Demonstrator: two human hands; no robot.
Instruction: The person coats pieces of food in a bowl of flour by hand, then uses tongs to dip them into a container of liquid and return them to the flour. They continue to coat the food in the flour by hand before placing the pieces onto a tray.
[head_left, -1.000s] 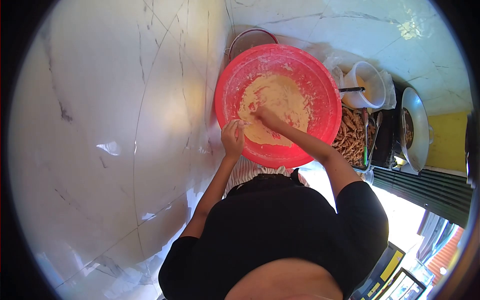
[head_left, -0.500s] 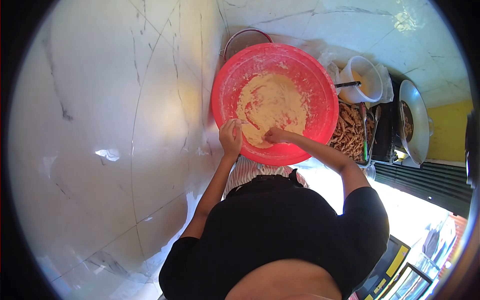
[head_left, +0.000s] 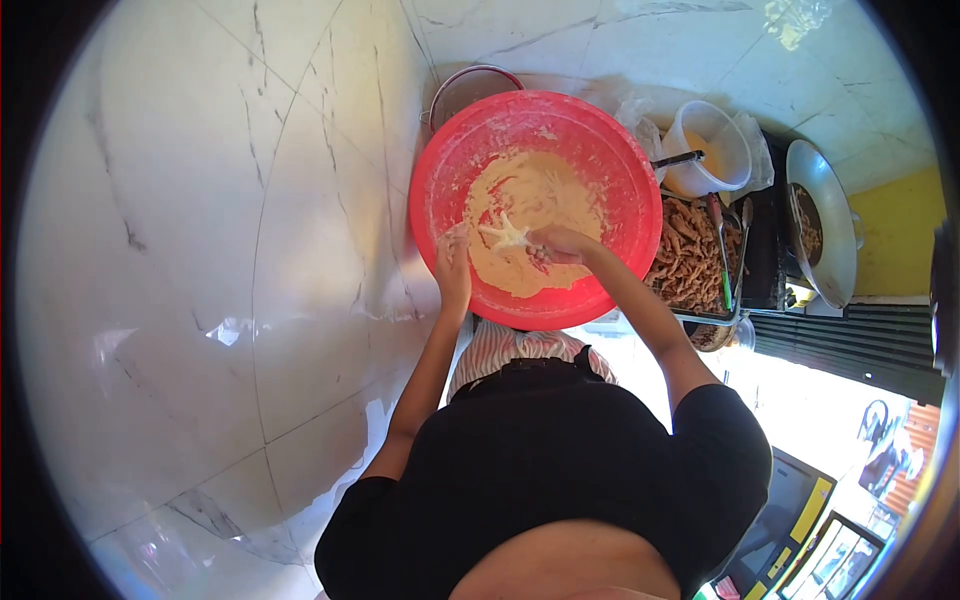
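A large red basin [head_left: 640, 190] holds pale yellow flour [head_left: 510, 272], spread unevenly over its bottom. Over the flour, my right hand [head_left: 562, 245] grips what looks like a chicken foot [head_left: 506, 234], whitish with flour, its toes spread toward the left. My left hand [head_left: 453, 258] is raised by the basin's left inner wall, floury fingers stretched upward and apart from the chicken foot. Nothing shows in that hand.
Right of the basin, a tray of brown fried pieces [head_left: 690, 255] holds tongs [head_left: 720, 235]. Behind it stands a white plastic tub [head_left: 735, 150] of yellowish contents. A metal wok [head_left: 830, 240] is farther right. Marbled tile walls [head_left: 330, 200] close in left and behind.
My right hand has risen from the flour near the front of the basin and now shows the floured chicken foot. My left hand has drawn slightly left, its fingers straighter.
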